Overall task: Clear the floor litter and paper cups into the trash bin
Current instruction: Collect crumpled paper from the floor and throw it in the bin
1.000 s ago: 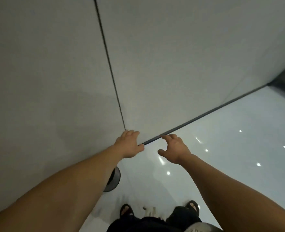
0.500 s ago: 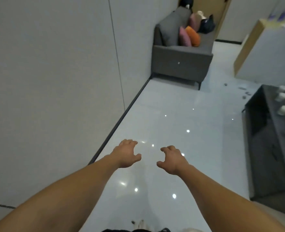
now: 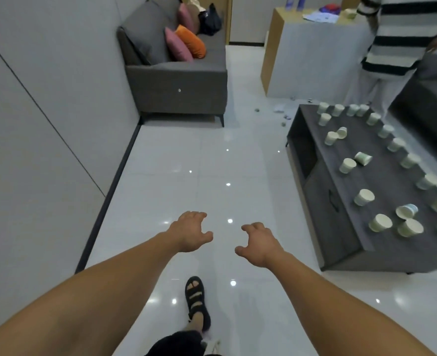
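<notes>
Several pale paper cups [image 3: 364, 197] stand or lie tipped on a low dark grey table [image 3: 323, 201] at the right. Small bits of litter [image 3: 279, 109] are scattered on the white tiled floor beyond the table's far end. My left hand [image 3: 190, 232] and my right hand [image 3: 260, 244] are stretched out in front of me above the floor, fingers loosely curled, holding nothing. Both hands are well short of the cups and the litter. No trash bin is in view.
A grey sofa [image 3: 176, 80] with pink and orange cushions stands against the left wall ahead. A white counter [image 3: 315, 55] is at the back right, and a person in a striped top [image 3: 392, 34] stands beside it. My sandalled foot [image 3: 197, 301] is on the floor below.
The view has swung up and away from the wall into the room, bringing the table with cups, the litter and the standing person into sight. Both hands stay held out and hold nothing.
</notes>
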The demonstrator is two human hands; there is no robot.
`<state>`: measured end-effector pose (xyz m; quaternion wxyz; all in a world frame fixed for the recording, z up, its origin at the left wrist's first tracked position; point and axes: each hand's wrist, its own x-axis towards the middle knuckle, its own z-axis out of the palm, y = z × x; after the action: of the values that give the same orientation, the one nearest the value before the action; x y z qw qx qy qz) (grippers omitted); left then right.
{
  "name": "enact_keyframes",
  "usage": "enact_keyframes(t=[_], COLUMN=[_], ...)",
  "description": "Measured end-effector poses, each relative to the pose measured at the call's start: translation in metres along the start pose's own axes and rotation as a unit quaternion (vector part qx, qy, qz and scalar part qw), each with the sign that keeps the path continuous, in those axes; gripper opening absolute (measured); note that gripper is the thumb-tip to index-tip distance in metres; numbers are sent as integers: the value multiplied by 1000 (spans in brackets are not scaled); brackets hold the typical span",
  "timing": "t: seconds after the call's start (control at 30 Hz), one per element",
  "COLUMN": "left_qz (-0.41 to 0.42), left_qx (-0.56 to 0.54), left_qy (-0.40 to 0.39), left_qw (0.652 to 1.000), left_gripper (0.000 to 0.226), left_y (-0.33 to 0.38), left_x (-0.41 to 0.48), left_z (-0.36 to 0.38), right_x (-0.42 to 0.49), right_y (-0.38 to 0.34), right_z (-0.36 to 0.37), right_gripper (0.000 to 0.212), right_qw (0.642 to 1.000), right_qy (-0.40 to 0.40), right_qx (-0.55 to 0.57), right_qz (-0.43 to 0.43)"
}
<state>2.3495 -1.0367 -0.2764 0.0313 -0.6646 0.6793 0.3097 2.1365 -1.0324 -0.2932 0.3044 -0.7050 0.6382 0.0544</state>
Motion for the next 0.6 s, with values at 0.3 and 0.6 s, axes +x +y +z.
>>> enact_keyframes(t=[0.3, 0.6], left_qz=[50, 57], left_qx=[3, 17], left_qy=[-11, -41], left_qw=[999, 997], left_gripper=[73, 73], left_y=[19, 61], left_x=[177, 334], left_z=[-105, -165], right_x=[160, 300], right_y=[-10, 19], right_z=[-99, -180], right_gripper=[71, 72], right_qw=[998, 996], right_qy=[32, 42], right_qx=[27, 50], right_qz=[42, 62])
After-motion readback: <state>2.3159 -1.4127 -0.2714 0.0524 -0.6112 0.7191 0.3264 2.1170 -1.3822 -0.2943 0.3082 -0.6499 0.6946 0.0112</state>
